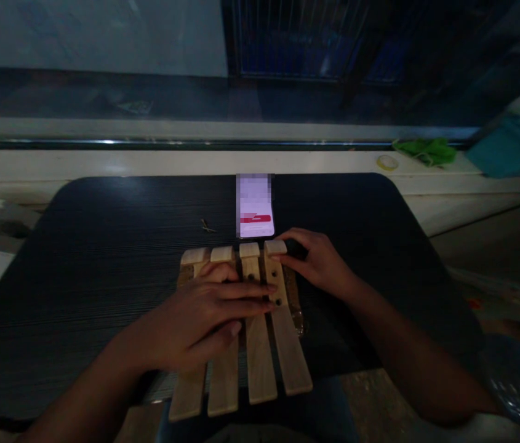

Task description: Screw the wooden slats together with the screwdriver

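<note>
Several pale wooden slats (260,357) lie side by side on a dark table (103,246), joined into a small rack that overhangs the near edge. My left hand (204,320) lies flat across the slats, fingers stretched out to the right. My right hand (315,261) is curled at the rack's far right corner, fingers pressed on the rightmost slat and around a small dark object I cannot make out. A lit phone (255,206) lies just beyond the rack.
Small screws (207,226) lie left of the phone. Behind the table runs a pale ledge (149,163) with a tape roll (387,162), a green cloth (426,151) and a teal box (513,147). The room is dim.
</note>
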Tool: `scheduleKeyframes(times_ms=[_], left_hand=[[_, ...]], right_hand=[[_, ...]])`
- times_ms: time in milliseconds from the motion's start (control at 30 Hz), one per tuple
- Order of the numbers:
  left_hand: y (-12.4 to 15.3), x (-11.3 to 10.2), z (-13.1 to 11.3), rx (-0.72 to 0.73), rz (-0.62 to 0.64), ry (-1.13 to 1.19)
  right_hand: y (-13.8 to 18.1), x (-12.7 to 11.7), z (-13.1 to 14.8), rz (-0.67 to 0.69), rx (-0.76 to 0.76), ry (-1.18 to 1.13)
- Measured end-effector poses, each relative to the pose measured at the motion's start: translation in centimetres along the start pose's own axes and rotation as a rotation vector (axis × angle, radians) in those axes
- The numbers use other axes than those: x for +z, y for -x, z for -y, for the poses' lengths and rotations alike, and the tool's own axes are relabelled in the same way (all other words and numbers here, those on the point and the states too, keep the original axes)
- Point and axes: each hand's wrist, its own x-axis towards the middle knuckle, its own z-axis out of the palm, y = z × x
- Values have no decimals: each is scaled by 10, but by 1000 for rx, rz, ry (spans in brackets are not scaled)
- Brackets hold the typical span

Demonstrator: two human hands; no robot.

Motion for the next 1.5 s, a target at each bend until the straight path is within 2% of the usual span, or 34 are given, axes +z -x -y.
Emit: scheduleKeyframes(times_ms=[867,1300,1500], left_hand=[[0,3,0,28,-50,-3],[1,3,1,-5,-21,10],[1,4,1,-7,-16,5]], right_hand=[[2,3,-2,1,0,-30],[1,2,-3,-2,-46,-14],[0,1,-3,-9,-19,-4]])
